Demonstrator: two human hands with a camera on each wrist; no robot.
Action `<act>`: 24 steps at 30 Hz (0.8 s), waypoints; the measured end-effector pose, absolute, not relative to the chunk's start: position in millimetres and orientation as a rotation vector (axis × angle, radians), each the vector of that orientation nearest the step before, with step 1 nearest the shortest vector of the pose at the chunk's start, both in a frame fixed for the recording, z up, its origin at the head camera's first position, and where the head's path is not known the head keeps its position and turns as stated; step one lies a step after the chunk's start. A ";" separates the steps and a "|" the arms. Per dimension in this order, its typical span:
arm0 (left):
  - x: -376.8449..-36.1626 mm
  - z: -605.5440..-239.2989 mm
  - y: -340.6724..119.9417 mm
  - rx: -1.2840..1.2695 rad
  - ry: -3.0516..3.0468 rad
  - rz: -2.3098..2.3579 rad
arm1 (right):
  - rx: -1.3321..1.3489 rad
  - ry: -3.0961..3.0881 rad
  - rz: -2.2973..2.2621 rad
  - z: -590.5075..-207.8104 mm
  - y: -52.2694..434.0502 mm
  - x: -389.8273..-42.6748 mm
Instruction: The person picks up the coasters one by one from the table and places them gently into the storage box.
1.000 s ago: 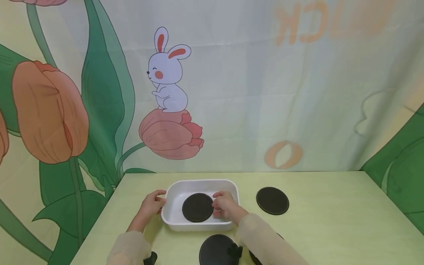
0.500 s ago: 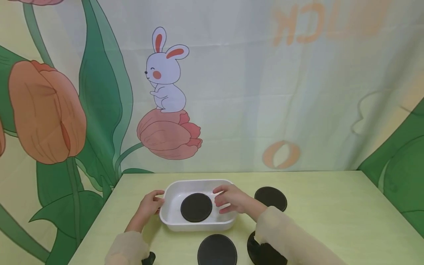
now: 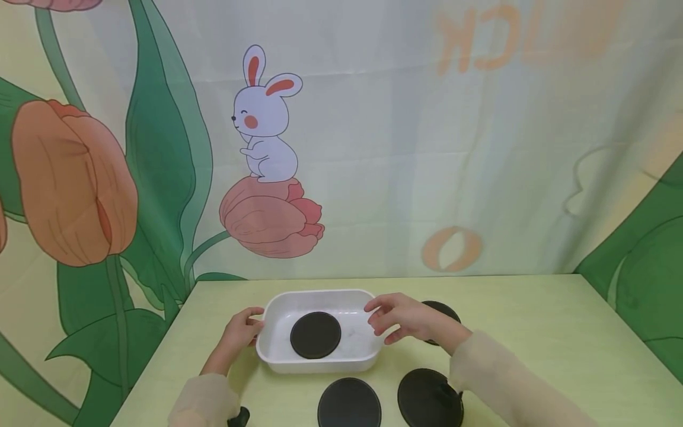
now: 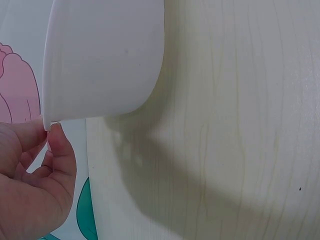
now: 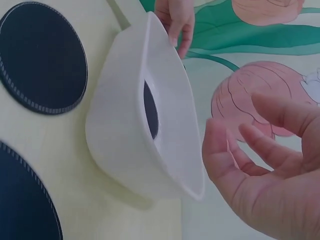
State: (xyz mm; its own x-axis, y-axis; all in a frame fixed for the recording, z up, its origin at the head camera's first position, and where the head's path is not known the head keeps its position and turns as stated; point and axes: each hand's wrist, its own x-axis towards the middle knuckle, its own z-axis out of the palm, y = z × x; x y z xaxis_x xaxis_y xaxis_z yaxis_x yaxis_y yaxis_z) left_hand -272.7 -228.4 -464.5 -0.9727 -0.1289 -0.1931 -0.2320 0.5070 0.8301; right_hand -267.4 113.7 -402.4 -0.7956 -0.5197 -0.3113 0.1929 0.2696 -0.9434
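Observation:
A white tray point(image 3: 320, 293) stands on the pale green table point(image 3: 523, 320), and one black round disc point(image 3: 315, 335) lies flat inside it. My left hand point(image 3: 254, 323) pinches the tray's left rim, thumb and fingers curled on the edge point(image 4: 49, 125). Just past the tray's right rim hovers my right hand point(image 3: 382, 323), fingers relaxed and spread, holding nothing. In the right wrist view the tray point(image 5: 125, 130) is seen from its side, with the disc point(image 5: 150, 111) inside and my empty right hand point(image 5: 235, 150) beside its rim.
Three more black discs lie on the table: one point(image 3: 444, 308) partly behind my right hand, one point(image 3: 349, 404) in front of the tray, one point(image 3: 429, 396) at the front right. A printed curtain point(image 3: 373, 148) hangs behind the table's far edge.
My right hand has let go of the disc in the tray and drawn back to the right, past the rim. My left hand has stayed on the tray.

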 end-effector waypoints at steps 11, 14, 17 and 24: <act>-271.7 -463.9 -228.6 -0.300 2.639 1.476 | -0.316 1.959 -1.525 -410.9 163.1 -264.7; -271.9 -463.5 -228.6 -0.295 2.633 1.484 | -0.306 1.963 -1.522 -417.5 174.4 -264.6; -271.9 -463.4 -228.8 -0.292 2.630 1.488 | -0.300 1.969 -1.514 -423.4 184.0 -263.7; -272.5 -464.2 -228.3 -0.302 2.632 1.474 | -0.276 2.014 -1.451 -439.8 201.2 -260.2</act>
State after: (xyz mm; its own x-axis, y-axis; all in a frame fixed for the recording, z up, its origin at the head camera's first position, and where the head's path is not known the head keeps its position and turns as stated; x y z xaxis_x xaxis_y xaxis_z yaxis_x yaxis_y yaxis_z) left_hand -272.5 -228.3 -464.2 -0.9741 -0.1192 -0.1922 -0.2262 0.5089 0.8305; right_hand -260.2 201.2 -439.8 -0.7778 -0.5093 -0.3684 0.1882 0.3705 -0.9096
